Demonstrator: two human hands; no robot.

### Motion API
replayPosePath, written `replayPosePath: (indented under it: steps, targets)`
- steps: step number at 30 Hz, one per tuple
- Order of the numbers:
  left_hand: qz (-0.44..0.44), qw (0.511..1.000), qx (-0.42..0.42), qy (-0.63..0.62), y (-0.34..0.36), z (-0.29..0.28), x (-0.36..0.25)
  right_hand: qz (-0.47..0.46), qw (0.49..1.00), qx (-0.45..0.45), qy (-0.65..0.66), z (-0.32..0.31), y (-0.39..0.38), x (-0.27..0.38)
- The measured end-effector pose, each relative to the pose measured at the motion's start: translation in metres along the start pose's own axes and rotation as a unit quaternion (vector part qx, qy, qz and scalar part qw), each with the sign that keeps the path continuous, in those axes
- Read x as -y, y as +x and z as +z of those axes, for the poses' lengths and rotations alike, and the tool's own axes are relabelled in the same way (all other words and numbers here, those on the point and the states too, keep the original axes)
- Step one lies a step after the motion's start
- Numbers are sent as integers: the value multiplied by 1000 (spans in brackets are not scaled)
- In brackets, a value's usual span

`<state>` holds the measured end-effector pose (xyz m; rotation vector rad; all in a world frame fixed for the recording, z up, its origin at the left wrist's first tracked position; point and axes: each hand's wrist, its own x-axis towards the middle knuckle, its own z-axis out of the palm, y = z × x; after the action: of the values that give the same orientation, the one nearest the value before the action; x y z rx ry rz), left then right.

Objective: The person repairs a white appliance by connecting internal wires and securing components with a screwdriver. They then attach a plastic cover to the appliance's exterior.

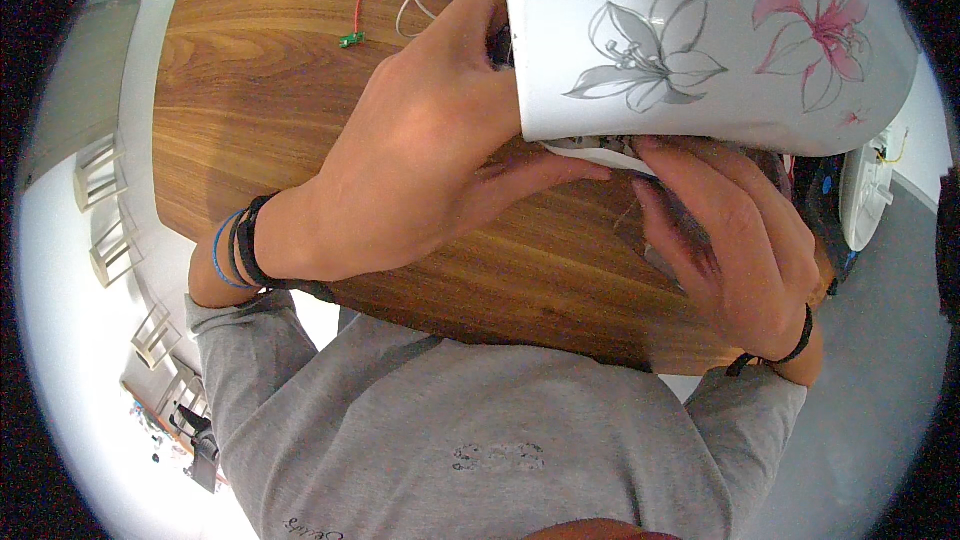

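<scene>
A white appliance housing with printed grey and pink flowers fills the upper right; its top runs out of the picture. My left hand is wrapped round its left edge, the fingers partly hidden behind it, the thumb stretched along the underside. Beneath the lower edge a curved white rim shows, with dark parts in the gap above it. My right hand pinches at this rim, index finger on the gap and thumb below. Whether those fingertips also hold something small is hidden.
On the brown wooden table lies a small green circuit board on a red wire. A white cable loops beside the housing. At right stands a white plastic part with thin wires, next to a dark object. Pale chairs stand far left.
</scene>
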<state>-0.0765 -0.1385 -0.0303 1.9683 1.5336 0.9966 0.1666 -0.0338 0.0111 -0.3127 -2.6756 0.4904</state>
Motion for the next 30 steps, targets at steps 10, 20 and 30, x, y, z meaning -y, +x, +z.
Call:
replayPosePath:
  steps: [10, 20, 30]
  targets:
    - [-3, 1000, -7, -5, -1, 0, 1, 3, 1000, 13, 3, -2, 4, 2]
    - [13, 999, -30, 14, 1, -1, 0, 15, 999, 33, -20, -4, 3, 4]
    - [15, 999, -15, 31, 4, -4, -1, 9, 1000, 13, -15, -3, 3, 1]
